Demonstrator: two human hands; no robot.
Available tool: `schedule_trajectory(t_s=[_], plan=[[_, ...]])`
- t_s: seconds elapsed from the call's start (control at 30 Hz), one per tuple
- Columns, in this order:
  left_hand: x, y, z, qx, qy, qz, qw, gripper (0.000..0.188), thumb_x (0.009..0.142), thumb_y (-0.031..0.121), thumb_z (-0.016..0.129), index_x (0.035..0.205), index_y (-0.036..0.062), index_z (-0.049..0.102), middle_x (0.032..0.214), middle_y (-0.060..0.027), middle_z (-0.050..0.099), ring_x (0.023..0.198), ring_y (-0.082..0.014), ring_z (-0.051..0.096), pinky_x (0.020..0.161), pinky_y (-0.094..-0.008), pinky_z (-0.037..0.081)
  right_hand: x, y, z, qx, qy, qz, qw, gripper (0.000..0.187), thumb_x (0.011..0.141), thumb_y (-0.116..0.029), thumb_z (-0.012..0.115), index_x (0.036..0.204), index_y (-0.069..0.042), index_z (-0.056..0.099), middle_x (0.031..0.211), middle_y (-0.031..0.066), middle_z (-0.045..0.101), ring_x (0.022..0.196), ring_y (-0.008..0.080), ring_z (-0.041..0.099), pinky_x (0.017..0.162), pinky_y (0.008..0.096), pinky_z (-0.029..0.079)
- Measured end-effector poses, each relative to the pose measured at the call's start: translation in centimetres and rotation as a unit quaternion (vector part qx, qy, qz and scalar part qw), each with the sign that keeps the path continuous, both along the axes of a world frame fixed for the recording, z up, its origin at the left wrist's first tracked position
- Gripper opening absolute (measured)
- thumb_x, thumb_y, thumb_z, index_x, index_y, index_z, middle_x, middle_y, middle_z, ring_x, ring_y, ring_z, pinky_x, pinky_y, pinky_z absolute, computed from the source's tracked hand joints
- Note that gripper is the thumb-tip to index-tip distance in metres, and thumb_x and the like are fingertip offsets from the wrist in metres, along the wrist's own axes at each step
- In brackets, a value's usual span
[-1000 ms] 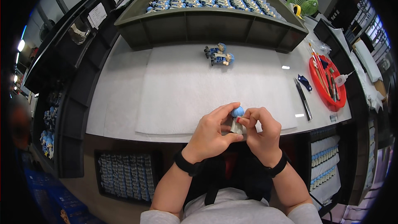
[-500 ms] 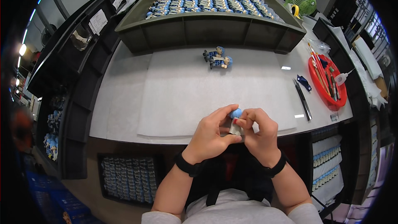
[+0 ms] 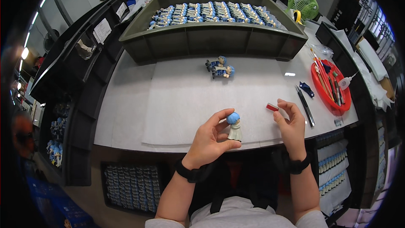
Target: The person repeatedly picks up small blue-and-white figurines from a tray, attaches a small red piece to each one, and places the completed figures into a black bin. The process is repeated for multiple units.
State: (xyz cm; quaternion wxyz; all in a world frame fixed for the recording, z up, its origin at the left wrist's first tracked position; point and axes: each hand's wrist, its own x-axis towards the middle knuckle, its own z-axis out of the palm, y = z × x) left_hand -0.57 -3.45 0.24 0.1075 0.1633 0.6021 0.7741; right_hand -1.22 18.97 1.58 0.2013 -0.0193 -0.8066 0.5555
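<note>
A small figurine [image 3: 234, 127] with blue hair and a cream robe stands upright in my left hand [image 3: 212, 136], held between the fingers behind its head and the thumb at its base. To its right my right hand [image 3: 290, 123] has thumb and index finger apart. A small red and pale block [image 3: 272, 107] is at those fingertips, over the white sheet; whether the thumb still touches it is unclear. Farther off, two blue-haired figurines [image 3: 220, 68] in blue and white lie side by side on the white work sheet [image 3: 177, 97].
A large dark bin [image 3: 211, 44] at the back holds rows of figurines. At right are black tweezers [image 3: 307, 105], a dark blue piece [image 3: 306, 89] and a red tray [image 3: 336, 109] of brushes and tools. Trays of parts [image 3: 131, 183] sit below the table edge.
My right hand has moved off the figurine to the right, taking the red block with it, and its fingers have spread. The left hand keeps hold of the figurine, now more fully visible.
</note>
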Motion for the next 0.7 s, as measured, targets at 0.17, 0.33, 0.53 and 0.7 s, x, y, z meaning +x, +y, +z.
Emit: schedule_trajectory(t_s=[0.17, 0.33, 0.53, 0.7], plan=[[0.1, 0.0, -0.7, -0.001, 0.019, 0.026, 0.999, 0.081, 0.065, 0.006, 0.085, 0.133, -0.0015, 0.041, 0.124, -0.0121, 0.051, 0.117, -0.0231, 0.053, 0.093, -0.0331, 0.051, 2.3, -2.5, -0.1, -0.115, -0.03, 0.167, 0.979, 0.022, 0.09, -0.005, 0.058, 0.112, -0.002, 0.055, 0.111, 0.0134, 0.062, 0.095, 0.0154, 0.063, 0.067, 0.021, 0.051], [0.3, 0.3, -0.8, -0.035, 0.073, 0.064, 0.995, 0.079, 0.065, 0.008, 0.085, 0.13, -0.001, 0.043, 0.121, -0.0116, 0.053, 0.114, -0.0208, 0.055, 0.094, -0.0333, 0.05, 2.2, -4.3, 0.3, -0.239, -0.148, 0.305, 0.91, 0.038, 0.091, -0.01, 0.061, 0.124, 0.0, 0.045, 0.102, 0.0137, 0.065, 0.088, 0.0144, 0.065, 0.067, 0.0224, 0.053], [0.2, 0.5, -0.9, -0.05, 0.09, 0.075, 0.992, 0.074, 0.064, 0.003, 0.084, 0.127, 0.0014, 0.044, 0.122, -0.0104, 0.052, 0.115, -0.0201, 0.054, 0.094, -0.0334, 0.05, 1.3, -2.8, -0.4, 0.048, -0.005, 0.201, 0.978, 0.034, 0.084, -0.005, 0.064, 0.115, 0.003, 0.054, 0.109, 0.0177, 0.062, 0.092, 0.0326, 0.063, 0.077, 0.0348, 0.051], [0.1, 0.7, -0.8, -0.077, 0.094, 0.07, 0.99, 0.071, 0.064, -0.002, 0.081, 0.122, 0.0045, 0.041, 0.124, -0.0108, 0.05, 0.117, -0.0207, 0.052, 0.093, -0.0344, 0.051, 0.9, -1.7, 0.1, 0.36, 0.067, 0.063, 0.928, 0.035, 0.078, 0.003, 0.061, 0.113, 0.002, 0.056, 0.124, 0.0197, 0.051, 0.121, 0.0391, 0.042, 0.099, 0.0435, 0.037]])
